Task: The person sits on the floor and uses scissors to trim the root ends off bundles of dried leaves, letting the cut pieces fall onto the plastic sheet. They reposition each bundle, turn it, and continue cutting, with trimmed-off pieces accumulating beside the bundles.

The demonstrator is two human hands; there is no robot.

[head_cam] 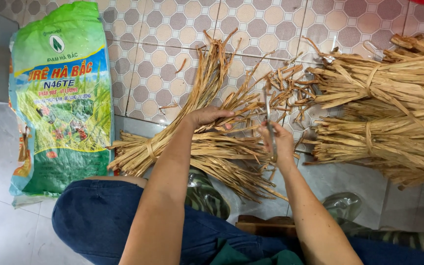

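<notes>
Pressing down with my left hand [207, 117], fingers spread flat, I pin a bundle of dried straw strips [212, 147] that lies on the tiled floor [172, 29] before my knees. My right hand [280, 142] grips scissors [269, 125], fingers curled tight around them, blades among the strips. Tied bundles [384, 118] lie right; a green sack [60, 98] left.

Two hands are at work: the left hand [208, 117] and the right hand [281, 142]. One thin metal blade [269, 125] stands in the right hand. Dried leaf strips lie in bundles: one tied bundle [182, 142] under the hands, and at least two tied bundles [384, 83] stacked at the right, though the heap there may hide more. One green printed sack [60, 98] lies at the left. Two patterned boots [207, 196] show below.
</notes>
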